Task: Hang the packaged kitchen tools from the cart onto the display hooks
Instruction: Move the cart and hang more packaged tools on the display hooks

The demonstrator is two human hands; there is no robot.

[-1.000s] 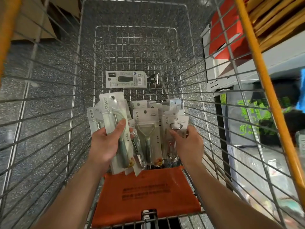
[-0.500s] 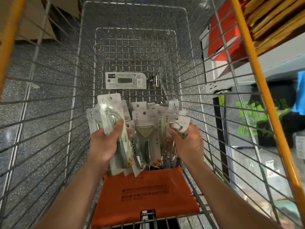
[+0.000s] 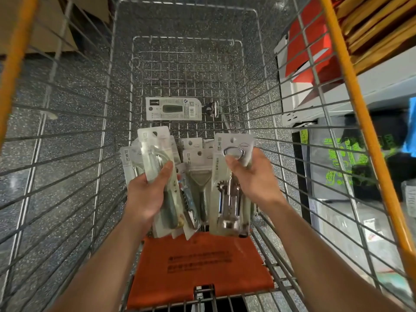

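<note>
Nearest of all, an orange flap [image 3: 198, 262] is being seen lying flat at the close end of the wire cart [image 3: 74, 167], and two bare arms are being reached over it into the basket. A stack of packs [image 3: 155, 152] with green-handled tools is being held in the left hand [image 3: 148, 194]; the fingers are being curled round behind the stack and the thumb is being pressed on the front pack. A silver tool pack [image 3: 229, 206] is being pinched near its top by the right hand [image 3: 254, 176], with the thumb on the front and the fingers curled behind, and its bottom edge is being held just above the flap. Between the two hands, a bunch of packs [image 3: 198, 170] is being left standing in the cart, each one leaning on the next, with a peeler at the front. Farther off, one grey pack [image 3: 173, 109] is being left lying flat by itself on the cart's wire bottom, apart from the bunch. Just beside it on the right, a small metal thing [image 3: 212, 109] is being seen, too small to be told. A dark speckled floor [image 3: 67, 104] is being seen through the wires. Past the right wall a red and white box [image 3: 304, 55] is being seen, and brown cardboard [image 3: 51, 30] at the far left
</note>
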